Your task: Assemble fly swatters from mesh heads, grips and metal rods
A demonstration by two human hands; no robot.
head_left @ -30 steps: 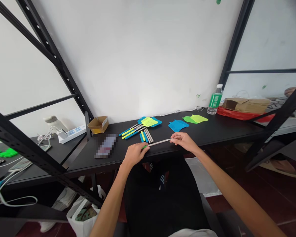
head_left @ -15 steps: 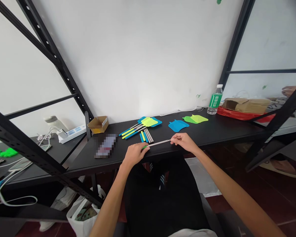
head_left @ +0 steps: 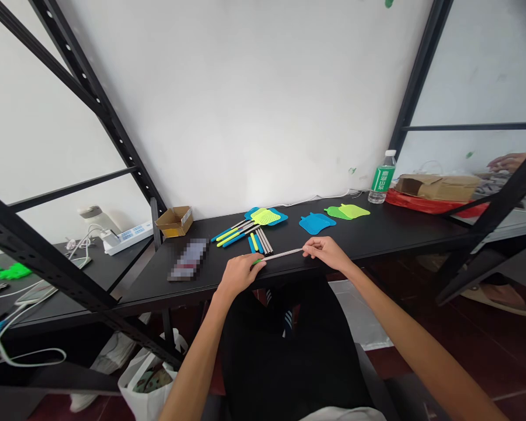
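A thin silver fly swatter rod (head_left: 283, 255) stretches level between my two hands above the table's front edge. My left hand (head_left: 242, 273) is closed around its green handle, of which only a sliver shows. At the other end, my right hand (head_left: 323, 250) pinches the rod's tip between thumb and fingers. Just beyond the rod lie loose silver rods (head_left: 264, 240) and short blue and yellow handles (head_left: 255, 242). Behind them are assembled fly swatters (head_left: 234, 234) with blue and yellow heads. Farther right lie a loose blue swatter head (head_left: 317, 223) and green and yellow heads (head_left: 353, 211).
A small cardboard box (head_left: 174, 222) and a pixelated flat object (head_left: 190, 260) are on the black table (head_left: 158, 283) at left. A water bottle (head_left: 381, 178) stands by the right shelf post. Another person's hand (head_left: 508, 162) shows at far right.
My hands and the rod stay nearly where they were. At far right, the other person's hand has shifted slightly left.
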